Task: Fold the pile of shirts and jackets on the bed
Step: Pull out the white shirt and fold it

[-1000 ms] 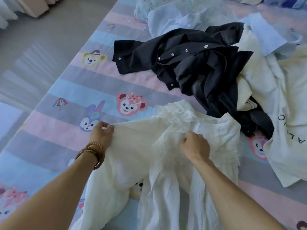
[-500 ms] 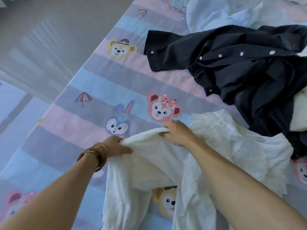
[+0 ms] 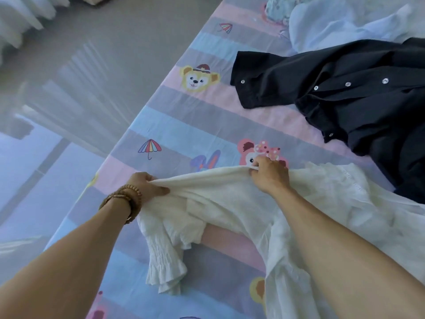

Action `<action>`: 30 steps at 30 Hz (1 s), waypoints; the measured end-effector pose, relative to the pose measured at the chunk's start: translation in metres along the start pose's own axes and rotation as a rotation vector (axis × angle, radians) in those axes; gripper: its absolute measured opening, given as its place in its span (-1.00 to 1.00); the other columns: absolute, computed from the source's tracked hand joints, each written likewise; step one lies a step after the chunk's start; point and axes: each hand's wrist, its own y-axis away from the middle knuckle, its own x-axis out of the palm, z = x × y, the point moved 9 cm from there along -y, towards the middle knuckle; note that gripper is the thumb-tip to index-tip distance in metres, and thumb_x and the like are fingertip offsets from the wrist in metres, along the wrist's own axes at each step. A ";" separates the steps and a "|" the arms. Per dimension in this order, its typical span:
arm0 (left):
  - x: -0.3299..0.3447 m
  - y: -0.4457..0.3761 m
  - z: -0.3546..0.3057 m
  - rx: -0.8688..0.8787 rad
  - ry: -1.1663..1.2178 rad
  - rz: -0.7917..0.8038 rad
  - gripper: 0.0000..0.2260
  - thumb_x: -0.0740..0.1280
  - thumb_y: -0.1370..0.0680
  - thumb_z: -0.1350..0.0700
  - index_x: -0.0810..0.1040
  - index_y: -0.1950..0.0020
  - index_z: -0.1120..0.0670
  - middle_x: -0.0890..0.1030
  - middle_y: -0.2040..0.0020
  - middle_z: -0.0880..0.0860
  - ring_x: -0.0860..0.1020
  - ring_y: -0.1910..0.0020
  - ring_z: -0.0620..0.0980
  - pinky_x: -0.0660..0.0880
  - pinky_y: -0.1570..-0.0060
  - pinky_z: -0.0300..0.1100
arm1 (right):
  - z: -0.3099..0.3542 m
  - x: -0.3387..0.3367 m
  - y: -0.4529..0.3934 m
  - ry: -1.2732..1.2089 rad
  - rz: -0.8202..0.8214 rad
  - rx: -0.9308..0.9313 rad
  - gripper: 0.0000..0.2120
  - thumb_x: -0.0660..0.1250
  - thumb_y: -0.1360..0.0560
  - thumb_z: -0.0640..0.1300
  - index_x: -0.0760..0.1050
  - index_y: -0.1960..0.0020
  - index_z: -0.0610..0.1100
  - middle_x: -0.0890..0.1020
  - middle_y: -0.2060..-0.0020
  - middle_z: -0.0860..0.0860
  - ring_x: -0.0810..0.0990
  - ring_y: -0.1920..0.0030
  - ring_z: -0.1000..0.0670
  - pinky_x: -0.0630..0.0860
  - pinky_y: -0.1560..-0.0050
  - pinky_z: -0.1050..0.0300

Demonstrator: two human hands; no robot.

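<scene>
White shirt [image 3: 241, 203] stretches between both fists. Left hand [image 3: 147, 187] and right hand [image 3: 269, 174] each pinch its top edge; black shirt [image 3: 345, 97] lies beyond the right fingers.

Bare bed [image 3: 184, 120] sheet is left open from 10 to 12 o'clock of the white blouse [image 3: 230, 203]. Passage toward 1 and 2 o'clock is blocked by the black shirt [image 3: 356, 100]. Farther at 1 o'clock, pale blue clothing [image 3: 333, 21] is heaped.

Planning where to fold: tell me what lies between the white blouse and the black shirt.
Head view: bare striped bedsheet with a pink bear print separates white blouse from black shirt.
</scene>
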 end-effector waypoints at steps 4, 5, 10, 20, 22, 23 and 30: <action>0.014 0.032 -0.034 0.164 -0.492 -0.177 -0.36 0.50 -0.35 0.00 0.31 -0.35 0.02 0.40 -0.25 0.12 0.38 -0.24 0.16 0.35 -0.21 0.05 | -0.009 0.002 0.022 -0.091 -0.015 -0.023 -0.49 0.32 -0.50 -0.06 0.31 -0.41 -0.10 0.48 -0.28 -0.09 0.43 -0.31 -0.18 0.36 -0.25 -0.04; 0.022 0.048 -0.049 0.248 -0.526 -0.249 -0.37 0.46 -0.38 -0.01 0.29 -0.38 0.01 0.37 -0.31 0.13 0.34 -0.30 0.16 0.27 -0.30 0.07 | -0.013 -0.003 0.038 -0.132 -0.086 -0.049 -0.44 0.32 -0.49 -0.09 0.27 -0.45 -0.13 0.45 -0.32 -0.11 0.36 -0.37 -0.18 0.31 -0.35 -0.07; 0.127 0.165 -0.128 0.625 -0.384 -0.185 -0.55 0.35 -0.50 -0.01 0.39 -0.36 0.04 0.42 -0.29 0.12 0.40 -0.29 0.13 0.32 -0.29 0.02 | -0.117 -0.045 0.167 -0.244 -0.503 0.081 -0.46 0.37 -0.39 -0.22 0.37 -0.34 -0.20 0.50 -0.25 -0.12 0.37 -0.37 -0.19 0.37 -0.32 -0.15; 0.418 0.368 -0.128 0.623 -0.487 0.445 -0.40 0.34 -0.54 -0.06 0.15 -0.49 0.01 0.46 -0.31 0.13 0.49 -0.24 0.13 0.44 -0.19 -0.05 | -0.405 0.066 0.392 -0.486 0.021 0.703 -0.62 0.35 -0.40 -0.07 0.38 -0.19 -0.07 0.57 0.01 -0.03 0.59 -0.02 -0.17 0.49 0.07 0.07; 0.441 0.380 -0.118 0.556 -0.450 0.406 -0.32 0.37 -0.52 0.05 0.05 -0.52 0.03 0.46 -0.27 0.18 0.50 -0.18 0.15 0.46 -0.13 -0.06 | -0.424 0.070 0.407 -0.666 -0.032 0.670 -0.92 0.28 -0.46 -0.26 0.46 0.19 -0.13 0.55 0.32 0.00 0.56 0.28 -0.06 0.39 0.34 0.18; 0.446 0.380 -0.113 0.531 -0.460 0.365 -0.34 0.36 -0.52 0.13 0.06 -0.51 0.02 0.51 -0.17 0.18 0.54 -0.08 0.14 0.51 -0.05 -0.07 | -0.432 0.066 0.409 -0.742 -0.073 0.651 -0.79 0.27 -0.48 -0.30 0.40 0.32 -0.14 0.47 0.43 0.02 0.47 0.39 -0.01 0.32 0.43 0.19; 0.455 0.390 -0.119 0.540 -0.831 0.094 -0.53 0.32 -0.48 0.06 0.31 -0.36 0.03 0.46 -0.21 0.08 0.47 -0.17 0.11 0.51 -0.08 -0.04 | -0.586 -0.046 0.449 -0.876 -0.801 0.989 -0.79 0.24 -0.48 -0.30 0.62 -0.01 -0.23 0.65 0.06 -0.13 0.58 0.03 -0.19 0.48 0.01 0.03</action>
